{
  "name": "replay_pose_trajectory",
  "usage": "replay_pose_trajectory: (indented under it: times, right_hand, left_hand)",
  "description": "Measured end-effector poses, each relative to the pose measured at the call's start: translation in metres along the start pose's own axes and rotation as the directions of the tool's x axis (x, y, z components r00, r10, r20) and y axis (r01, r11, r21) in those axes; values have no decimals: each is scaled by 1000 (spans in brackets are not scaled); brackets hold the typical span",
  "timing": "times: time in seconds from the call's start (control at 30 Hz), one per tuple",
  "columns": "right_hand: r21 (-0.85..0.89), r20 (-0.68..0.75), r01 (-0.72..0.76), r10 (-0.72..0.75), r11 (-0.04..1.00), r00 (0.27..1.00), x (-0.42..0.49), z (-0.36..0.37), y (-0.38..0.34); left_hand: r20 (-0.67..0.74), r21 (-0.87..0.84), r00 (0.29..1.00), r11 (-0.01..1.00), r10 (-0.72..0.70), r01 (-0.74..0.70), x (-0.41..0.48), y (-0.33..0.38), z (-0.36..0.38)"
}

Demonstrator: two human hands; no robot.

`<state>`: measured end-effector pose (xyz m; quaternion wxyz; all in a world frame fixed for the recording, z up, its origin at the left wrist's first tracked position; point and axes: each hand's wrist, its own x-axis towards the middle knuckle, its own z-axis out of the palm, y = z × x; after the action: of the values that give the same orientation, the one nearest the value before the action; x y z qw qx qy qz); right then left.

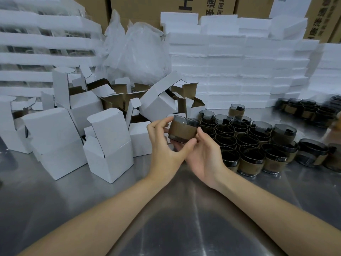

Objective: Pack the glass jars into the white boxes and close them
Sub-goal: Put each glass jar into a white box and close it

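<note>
Left hand (164,145) grips jar (182,130); boxes (108,150), jars (249,143) flank.

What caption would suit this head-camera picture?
Left hand and right hand hold a jar over a table, boxes left, more jars right.

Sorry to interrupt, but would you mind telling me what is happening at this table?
A person holds one glass jar in both hands, left hand gripping its sides, right hand cupping it from below, above the steel table. Open white boxes wait to the left; more jars stand to the right. This jar is not yet boxed.
</note>
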<state>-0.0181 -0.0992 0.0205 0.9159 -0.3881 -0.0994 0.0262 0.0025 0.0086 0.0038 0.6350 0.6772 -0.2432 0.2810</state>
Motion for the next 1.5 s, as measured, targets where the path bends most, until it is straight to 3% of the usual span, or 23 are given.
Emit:
replay_pose_trajectory:
  times: [0.2, 0.33, 0.47, 0.63, 0.7, 0.8, 0.9, 1.0, 1.1, 1.3, 1.4, 1.5]
  right_hand:
    - [141, -8, -32, 34, 989, 999, -1, 2, -2]
    - [177, 8, -118, 118, 977, 993, -1, 1, -2]
    - [182, 6, -159, 160, 971, 987, 0, 0, -1]
    - [187, -12, -112, 116, 976, 993, -1, 3, -2]
    - [188, -28, -82, 89, 979, 996, -2, 3, -3]
    - [186, -49, -37, 47, 982, 998, -3, 6, -6]
    - [119, -72, -7, 16, 993, 997, -3, 8, -8]
    - [-18, -81, -9, 7, 1000, 997, -5, 11, -10]
    - [-84, -89, -42, 35, 996, 995, -6, 14, -14]
    - [-94, -110, 8, -18, 996, 994, -5, 14, -18]
    - [-96, -99, 1, -11, 995, 995, -7, 14, -19]
    - [-90, -87, -13, 5, 996, 996, -7, 11, -18]
  left_hand:
    - [78, -6, 996, 999, -38, 39, -1, 2, 1]
    - [83, -34, 995, 998, 47, -45, -1, 4, -2]
    - [72, 82, 990, 989, 117, -123, 2, 0, -9]
    - [1, 227, 1000, 973, 28, -28, 11, 10, -15]
    - [79, 490, 993, 864, 87, -115, 19, 12, -26]
    - [246, 863, 969, 450, 23, -230, 26, 12, -36]
    - [207, 970, 968, 156, -140, -185, 27, 14, -37]
    - [207, 978, 961, 60, -182, -199, 27, 13, -36]
    - [247, 969, 959, 50, -141, -243, 27, 14, -35]
    - [264, 958, 963, 133, -51, -256, 25, 25, -32]
    - [225, 957, 973, 175, 58, -232, 25, 32, -33]
    - [172, 968, 964, 145, 201, -203, 28, 41, -33]
